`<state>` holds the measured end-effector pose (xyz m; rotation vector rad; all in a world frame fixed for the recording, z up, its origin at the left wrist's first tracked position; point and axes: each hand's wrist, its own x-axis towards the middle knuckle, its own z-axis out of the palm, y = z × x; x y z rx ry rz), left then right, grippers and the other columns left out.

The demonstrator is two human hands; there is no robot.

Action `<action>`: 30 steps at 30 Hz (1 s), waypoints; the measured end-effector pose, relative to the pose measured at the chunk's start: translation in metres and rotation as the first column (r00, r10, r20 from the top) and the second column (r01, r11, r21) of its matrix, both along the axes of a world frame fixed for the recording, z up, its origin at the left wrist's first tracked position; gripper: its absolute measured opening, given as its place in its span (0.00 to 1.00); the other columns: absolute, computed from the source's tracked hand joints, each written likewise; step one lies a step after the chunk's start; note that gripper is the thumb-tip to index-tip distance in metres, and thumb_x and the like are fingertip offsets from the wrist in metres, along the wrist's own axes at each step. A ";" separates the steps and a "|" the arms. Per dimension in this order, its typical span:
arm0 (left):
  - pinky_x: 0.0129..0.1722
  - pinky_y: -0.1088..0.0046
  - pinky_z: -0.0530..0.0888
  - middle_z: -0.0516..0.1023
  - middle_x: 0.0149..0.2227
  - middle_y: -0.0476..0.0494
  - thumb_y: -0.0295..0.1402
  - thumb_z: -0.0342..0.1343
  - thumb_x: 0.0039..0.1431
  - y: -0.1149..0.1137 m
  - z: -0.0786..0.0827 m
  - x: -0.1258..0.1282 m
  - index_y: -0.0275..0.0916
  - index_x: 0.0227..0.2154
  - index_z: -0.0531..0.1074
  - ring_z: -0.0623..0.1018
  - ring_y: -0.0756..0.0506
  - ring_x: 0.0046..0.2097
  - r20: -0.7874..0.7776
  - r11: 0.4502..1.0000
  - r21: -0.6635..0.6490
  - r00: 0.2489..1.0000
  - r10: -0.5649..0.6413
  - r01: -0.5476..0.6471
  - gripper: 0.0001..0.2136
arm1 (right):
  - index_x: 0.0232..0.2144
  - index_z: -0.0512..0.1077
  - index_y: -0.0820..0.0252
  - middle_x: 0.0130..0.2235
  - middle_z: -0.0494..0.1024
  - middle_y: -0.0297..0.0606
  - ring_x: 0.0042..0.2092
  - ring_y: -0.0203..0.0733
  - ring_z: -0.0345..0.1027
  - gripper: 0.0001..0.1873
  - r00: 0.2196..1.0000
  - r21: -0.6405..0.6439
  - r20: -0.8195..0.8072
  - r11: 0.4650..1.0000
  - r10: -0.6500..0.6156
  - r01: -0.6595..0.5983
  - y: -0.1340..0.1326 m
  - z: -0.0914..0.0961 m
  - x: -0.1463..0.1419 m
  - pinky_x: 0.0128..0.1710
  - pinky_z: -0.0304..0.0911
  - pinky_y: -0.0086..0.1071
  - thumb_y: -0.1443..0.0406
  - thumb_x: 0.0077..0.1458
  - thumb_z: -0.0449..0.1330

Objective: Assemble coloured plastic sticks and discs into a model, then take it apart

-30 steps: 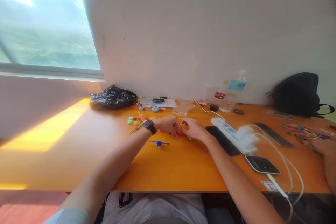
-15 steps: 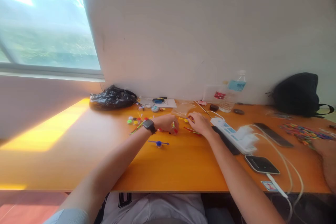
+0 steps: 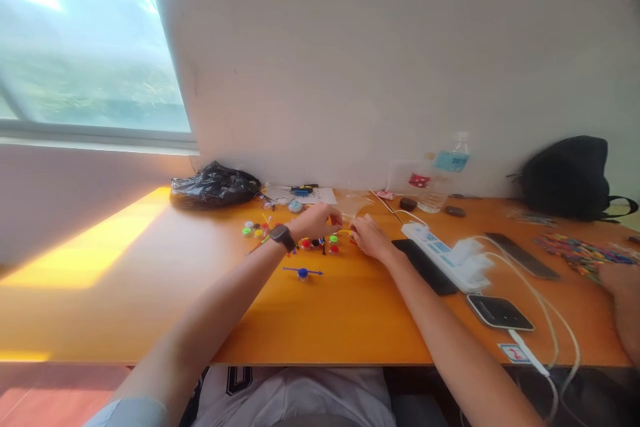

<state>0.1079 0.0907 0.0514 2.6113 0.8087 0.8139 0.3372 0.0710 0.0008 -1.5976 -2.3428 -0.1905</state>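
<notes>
My right hand [image 3: 369, 235] has its fingers closed around one end of a small yellow stick-like piece [image 3: 345, 231], which pokes out to the left. Just left of it, my left hand [image 3: 323, 219] is curled with fingertips together; anything between them is too small to make out. Below the left hand stand small round plastic pieces: a green one [image 3: 333, 239], a red one [image 3: 333, 249] and a black one [image 3: 315, 243]. A blue disc with a long blue arrow [image 3: 303, 273] lies apart, nearer the table's front. A black watch [image 3: 283, 237] is on my left wrist.
More coloured pieces [image 3: 257, 233] lie left of the watch. A black plastic bag [image 3: 215, 185], paper [image 3: 325, 196] and a bottle [image 3: 434, 195] stand behind. On the right are a white power strip [image 3: 435, 253], cables, a phone [image 3: 520, 256] and another person's hand [image 3: 617, 280] by colourful bits.
My left hand has lifted back from the red and green pieces, uncovering them. My right hand has shifted slightly left and closed over the yellow piece.
</notes>
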 end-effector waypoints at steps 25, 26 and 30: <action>0.35 0.76 0.74 0.79 0.31 0.48 0.26 0.59 0.55 0.008 -0.025 0.029 0.36 0.41 0.76 0.78 0.50 0.33 0.268 0.990 -0.120 0.963 -0.041 0.076 0.10 | 0.37 0.69 0.58 0.30 0.72 0.32 0.31 0.39 0.64 0.08 0.826 -0.118 -0.563 0.991 -0.021 -0.056 -0.005 0.019 0.009 0.32 0.55 0.30 0.62 0.62 0.51; 0.34 0.76 0.73 0.79 0.30 0.48 0.26 0.60 0.54 0.012 -0.024 0.029 0.35 0.40 0.77 0.78 0.49 0.33 0.219 0.990 -0.133 0.976 -0.011 0.041 0.10 | 0.36 0.70 0.58 0.30 0.74 0.34 0.32 0.39 0.66 0.09 0.874 -0.142 -0.483 0.990 -0.052 -0.019 -0.006 0.020 0.014 0.32 0.55 0.30 0.63 0.62 0.50; 0.30 0.75 0.72 0.80 0.31 0.46 0.26 0.66 0.48 0.022 -0.024 0.033 0.34 0.33 0.77 0.78 0.47 0.32 0.088 0.990 -0.141 0.995 0.039 -0.026 0.08 | 0.26 0.72 0.59 0.28 0.76 0.38 0.30 0.40 0.67 0.16 0.970 -0.221 -0.192 0.969 -0.152 0.109 -0.013 0.028 0.027 0.31 0.51 0.32 0.65 0.63 0.50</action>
